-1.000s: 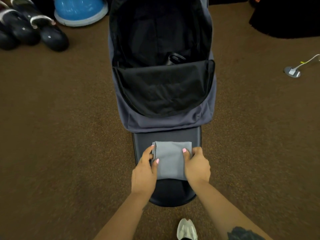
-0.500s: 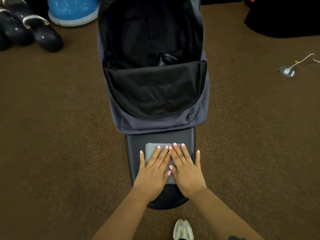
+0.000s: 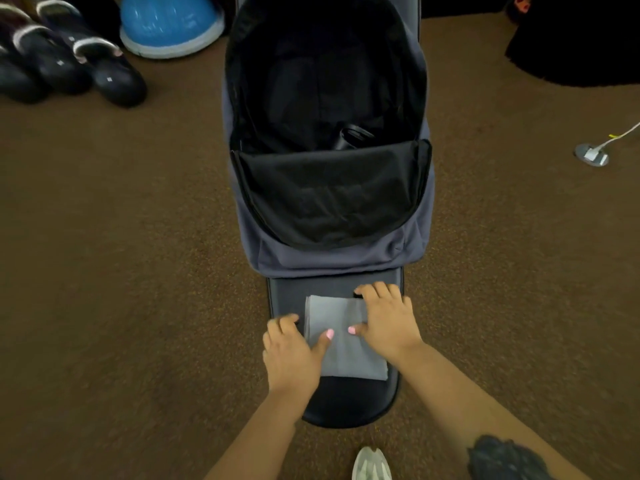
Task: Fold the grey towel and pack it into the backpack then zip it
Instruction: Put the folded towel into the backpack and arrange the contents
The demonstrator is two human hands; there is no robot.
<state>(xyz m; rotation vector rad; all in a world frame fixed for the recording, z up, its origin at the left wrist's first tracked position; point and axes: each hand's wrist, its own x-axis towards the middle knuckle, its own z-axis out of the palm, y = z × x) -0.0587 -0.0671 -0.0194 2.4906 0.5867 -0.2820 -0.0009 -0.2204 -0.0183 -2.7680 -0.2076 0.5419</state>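
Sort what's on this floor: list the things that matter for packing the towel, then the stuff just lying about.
For the job:
grey towel, folded, on the black flap
backpack, unzipped and open
left hand and right hand, gripping the towel's side edges

Lying about:
blue dome
dark shoes
floor socket with cable
pale shoe
carpet

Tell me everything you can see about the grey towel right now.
The grey towel is soft plain cloth, folded into a flat upright rectangle. It lies on the dark opened flap of the backpack, not yet inside. The left hand and right hand hold its side edges, thumbs on top.
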